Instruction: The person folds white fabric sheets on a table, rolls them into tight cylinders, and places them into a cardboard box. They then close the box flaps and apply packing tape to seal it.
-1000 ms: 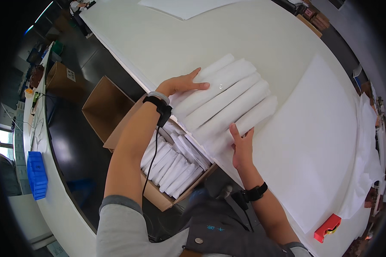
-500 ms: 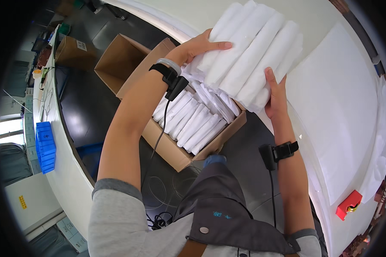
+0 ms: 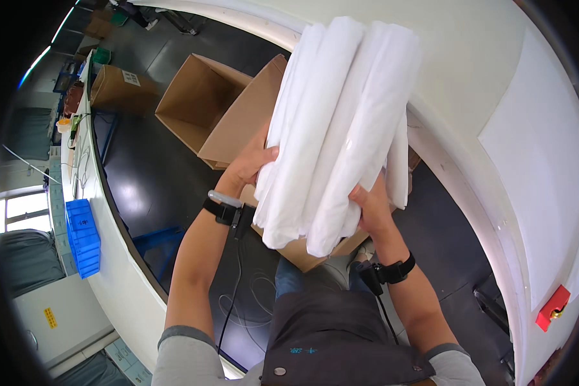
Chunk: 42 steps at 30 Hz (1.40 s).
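Observation:
A thick bundle of rolled white sheets (image 3: 341, 128) is held up between my two hands, in front of my body. My left hand (image 3: 254, 161) clasps its left side, thumb in front and the other fingers mostly hidden behind. On the lower right side, my right hand (image 3: 372, 204) grips the bundle, its thumb pressed on a roll. Whether the sheets are plastic or cloth I cannot tell. Below the bundle stands a cardboard box (image 3: 300, 255), largely covered by it, so its inside is hidden.
An open cardboard box (image 3: 196, 96) stands on the floor at the far left. A white table (image 3: 463, 71) curves round the right side, with a red tape dispenser (image 3: 552, 309) on it. At the left, a blue plastic bin (image 3: 83, 238) sits by another white worktop (image 3: 119, 257).
Both hands have brought the white bundle from over the right-hand table toward my body and turned it more upright. It now hangs above the lower box, hiding the white rolls seen inside before.

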{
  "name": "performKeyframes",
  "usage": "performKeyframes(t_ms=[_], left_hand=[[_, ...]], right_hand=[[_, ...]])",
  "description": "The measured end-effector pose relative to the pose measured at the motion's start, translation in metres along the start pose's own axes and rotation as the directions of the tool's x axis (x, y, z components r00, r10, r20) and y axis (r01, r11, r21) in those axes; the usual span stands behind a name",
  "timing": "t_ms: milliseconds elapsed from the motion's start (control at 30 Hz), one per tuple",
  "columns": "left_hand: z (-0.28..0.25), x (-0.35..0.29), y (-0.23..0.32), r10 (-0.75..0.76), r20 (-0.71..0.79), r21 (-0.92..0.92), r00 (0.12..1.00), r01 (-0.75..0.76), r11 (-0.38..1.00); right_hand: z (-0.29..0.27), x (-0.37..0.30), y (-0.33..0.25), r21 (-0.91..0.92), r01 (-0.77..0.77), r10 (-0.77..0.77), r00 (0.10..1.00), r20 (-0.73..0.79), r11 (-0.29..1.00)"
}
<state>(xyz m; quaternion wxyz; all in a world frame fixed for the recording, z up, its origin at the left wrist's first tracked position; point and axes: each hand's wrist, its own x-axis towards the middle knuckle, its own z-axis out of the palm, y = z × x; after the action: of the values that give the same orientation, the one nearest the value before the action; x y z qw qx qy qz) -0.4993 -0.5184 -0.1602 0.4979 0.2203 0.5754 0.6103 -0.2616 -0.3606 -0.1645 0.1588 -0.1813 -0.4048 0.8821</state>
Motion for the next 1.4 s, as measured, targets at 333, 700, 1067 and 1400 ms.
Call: performKeyframes(t_ms=[333,700,1067,1400], left_hand=[[-0.232,-0.017,-0.249,-0.312,-0.088,0.200,0.946,0.323,0.925],[-0.283,0.015,-0.258,0.061,-0.368,0.477,0.928,0.132,0.869],[-0.199,0.055,-0.311,0.326,-0.222,0.974,0.919,0.226,0.026],[-0.186,0.065,-0.277,0.349,-0.191,0.981,0.917,0.191,0.034]], right_hand=[[-0.012,0.042,0.339,0.144,-0.273,0.308,0.850,-0.427,0.951],[-0.020,0.015,0.379,-0.357,-0.435,-0.028,0.602,-0.798,0.826],[-0.109,-0.063,0.298,-0.745,-0.549,-0.343,0.664,-0.664,0.380],[-0.197,-0.011,0.292,-0.763,-0.623,-0.376,0.673,-0.636,0.175]])
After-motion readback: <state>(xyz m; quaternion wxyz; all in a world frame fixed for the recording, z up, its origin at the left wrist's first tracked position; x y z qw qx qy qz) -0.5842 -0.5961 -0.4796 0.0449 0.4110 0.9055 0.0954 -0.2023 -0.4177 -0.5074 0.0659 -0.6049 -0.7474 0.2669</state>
